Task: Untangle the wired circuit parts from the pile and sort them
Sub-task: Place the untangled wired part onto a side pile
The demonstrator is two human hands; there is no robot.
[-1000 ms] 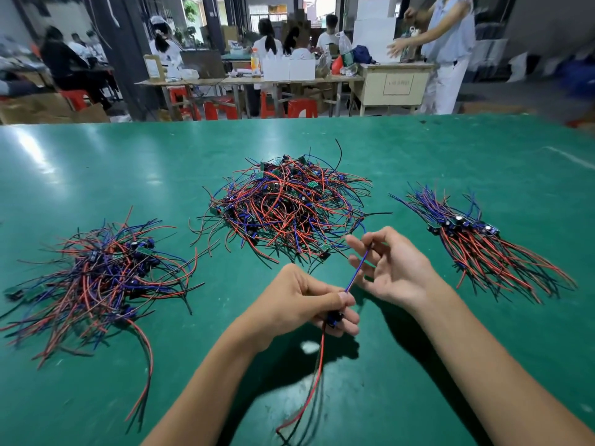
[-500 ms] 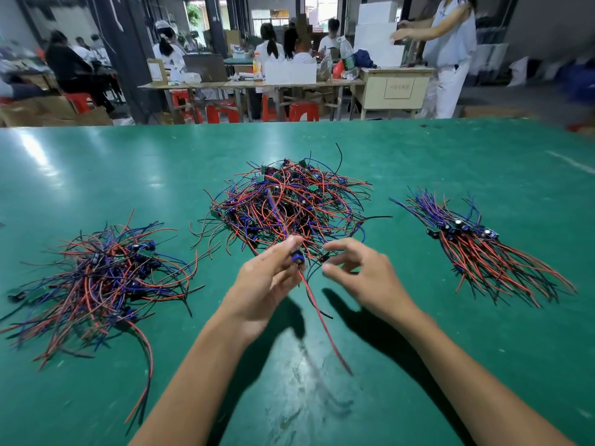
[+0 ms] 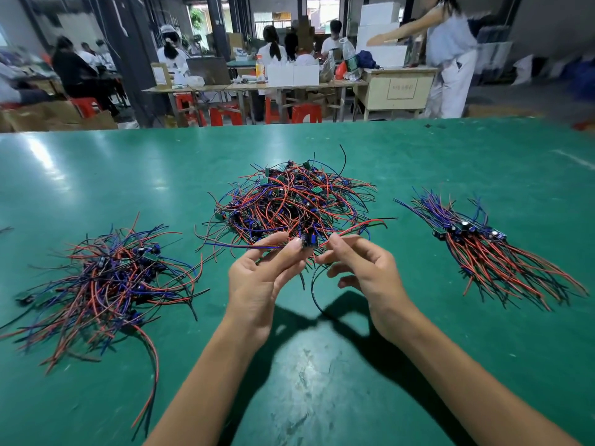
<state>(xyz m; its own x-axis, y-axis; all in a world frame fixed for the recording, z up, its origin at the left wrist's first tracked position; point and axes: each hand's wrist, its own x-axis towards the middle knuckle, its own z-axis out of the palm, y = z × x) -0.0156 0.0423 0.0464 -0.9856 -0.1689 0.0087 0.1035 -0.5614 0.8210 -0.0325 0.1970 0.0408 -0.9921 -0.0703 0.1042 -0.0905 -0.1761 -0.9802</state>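
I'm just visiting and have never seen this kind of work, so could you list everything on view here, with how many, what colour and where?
Table: one, green, filling the foreground.
Middle pile: one tangled heap of red, blue and black wires with small green boards, centre.
Left pile: one loose heap, same colours, left.
Sorted bundle: one, wires lying roughly parallel, right.
Circuit part: one, dark, between both hands at the pile's near edge.
Stools: several, red, background.
Workers: several, at the far tables.
Left hand: pinches the part.
Right hand: pinches a red wire.
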